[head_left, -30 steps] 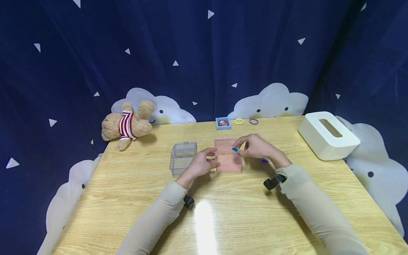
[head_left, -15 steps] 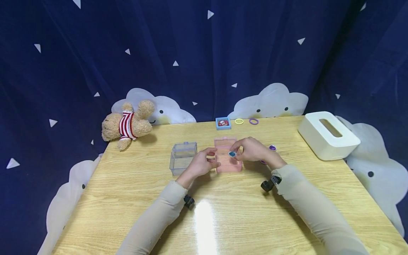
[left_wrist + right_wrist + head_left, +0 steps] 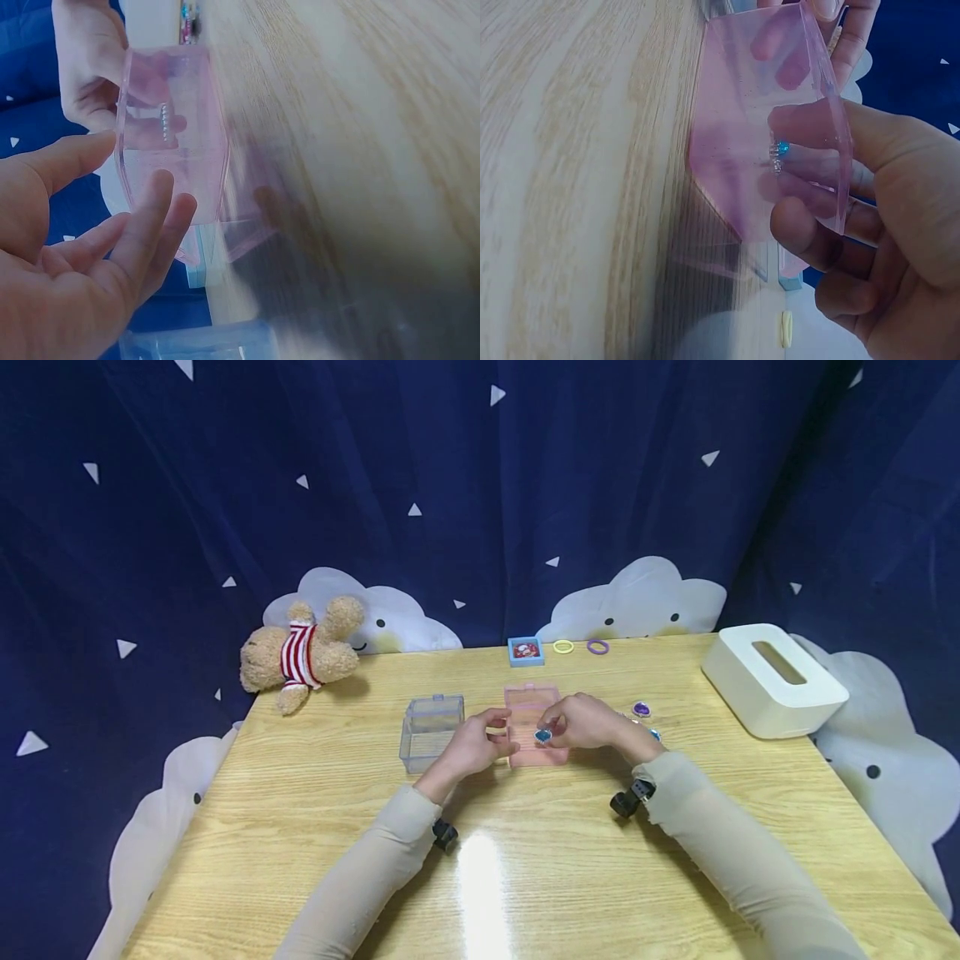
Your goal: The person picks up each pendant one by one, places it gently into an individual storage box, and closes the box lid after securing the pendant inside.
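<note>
My right hand [image 3: 588, 722] pinches a teal gem [image 3: 543, 737] with a silver beaded edge, holding it inside the open pink transparent box [image 3: 538, 756]. Through the pink wall in the right wrist view, the gem [image 3: 781, 148] shows between thumb and fingers. My left hand [image 3: 474, 745] is at the left side of the pink box, its loosely extended fingers [image 3: 142, 225] at the wall and the thumb by the rim. Left of that hand stands an open clear bluish box [image 3: 431, 743]. Beside my right wrist lie a purple gem [image 3: 641, 709] and a partly hidden blue gem [image 3: 655, 735].
Along the back edge sit a blue-framed square picture [image 3: 526, 651], a yellow ring [image 3: 563, 647] and a purple ring [image 3: 597, 647]. A teddy bear [image 3: 300, 656] lies at the back left. A white tissue box [image 3: 776, 681] stands at the right. A dark curtain hangs behind.
My right hand has moved down and slightly left, taking the teal gem deeper into the pink box. Gems by the right wrist came into view. My left hand has stayed put.
</note>
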Demonstrator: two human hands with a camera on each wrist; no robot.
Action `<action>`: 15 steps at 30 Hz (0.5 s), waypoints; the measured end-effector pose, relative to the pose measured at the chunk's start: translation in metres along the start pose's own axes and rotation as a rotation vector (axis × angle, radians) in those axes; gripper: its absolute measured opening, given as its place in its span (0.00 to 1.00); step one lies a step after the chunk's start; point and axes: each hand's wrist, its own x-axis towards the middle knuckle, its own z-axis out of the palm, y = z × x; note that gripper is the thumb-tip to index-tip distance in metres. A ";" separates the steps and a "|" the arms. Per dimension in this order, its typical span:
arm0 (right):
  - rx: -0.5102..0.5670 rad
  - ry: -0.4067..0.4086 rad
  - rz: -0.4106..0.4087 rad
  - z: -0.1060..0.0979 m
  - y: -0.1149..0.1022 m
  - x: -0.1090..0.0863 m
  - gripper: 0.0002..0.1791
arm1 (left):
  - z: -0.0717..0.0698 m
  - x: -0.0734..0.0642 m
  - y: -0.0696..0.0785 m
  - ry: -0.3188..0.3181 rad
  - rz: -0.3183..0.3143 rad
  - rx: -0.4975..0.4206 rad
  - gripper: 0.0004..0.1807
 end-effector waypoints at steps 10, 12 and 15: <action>-0.007 -0.018 0.053 -0.001 -0.002 -0.001 0.15 | -0.001 -0.001 0.000 -0.003 0.015 -0.014 0.36; -0.001 -0.019 0.053 -0.001 -0.001 -0.001 0.16 | 0.000 -0.001 0.000 -0.002 0.010 -0.008 0.36; 0.009 -0.012 0.039 -0.001 0.000 -0.002 0.16 | 0.000 -0.001 0.000 -0.003 0.003 -0.002 0.36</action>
